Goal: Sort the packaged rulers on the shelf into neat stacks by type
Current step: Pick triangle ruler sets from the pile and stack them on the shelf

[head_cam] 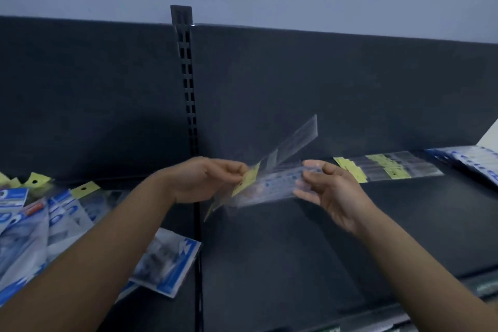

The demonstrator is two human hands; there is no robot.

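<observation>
Fingers (pixel 237 170) of my left hand (pixel 204 178) are pinching the yellow header card (pixel 246 179) of a clear packaged ruler (pixel 293 140), which is slanting up and to the right above the shelf (pixel 296 237); fingers of my right hand (pixel 331 191) are curling around the right end of a second clear ruler pack (pixel 272 186), which is lying nearly level between both hands; the two packs are crossing near the yellow card, and motion blur is keeping me from telling exactly where they are touching; both are hanging in the air in front of the dark back panel (pixel 350 89), just right of the slotted upright (pixel 188 89); I am seeing a row of yellow-carded rulers (pixel 388 168) lying flat on the shelf against the back panel, just beyond my right hand; a few blue-and-white packs (pixel 471 160) are lying at the far right; on the left section a loose heap of blue packs (pixel 40 221) is sprawling under my left forearm, with yellow tabs (pixel 85 188) sticking out behind it; one blue pack (pixel 167 264) is lying apart near the upright.
</observation>
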